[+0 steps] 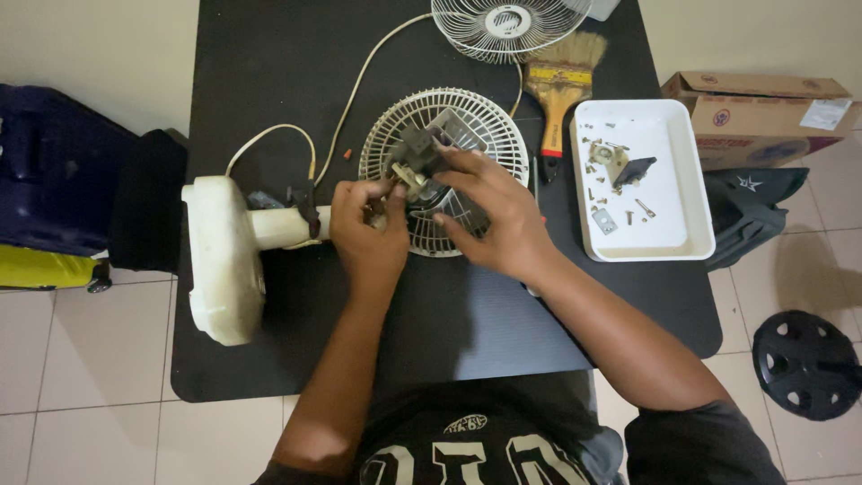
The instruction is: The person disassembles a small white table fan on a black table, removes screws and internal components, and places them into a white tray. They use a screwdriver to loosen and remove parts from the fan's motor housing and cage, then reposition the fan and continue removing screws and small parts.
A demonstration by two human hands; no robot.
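A cream desk fan lies on its side on the black table (pixel 269 72), its base (pixel 224 260) at the left and its rear grille (pixel 467 117) in the middle. The bare fan motor (pixel 415 157) sits against that grille. My left hand (pixel 366 229) grips the fan neck and the motor's lower end. Fingers of my right hand (pixel 489 211) are spread over the motor from the right, pressing on it.
A white tray (pixel 691 193) with screws and small metal parts sits to the right. A paint brush (pixel 561 85) and the front grille (pixel 507 27) lie at the back. The fan's power cord (pixel 359 85) runs across the table. Cardboard boxes (pixel 763 117) and a black round part (pixel 806 364) are on the floor at right.
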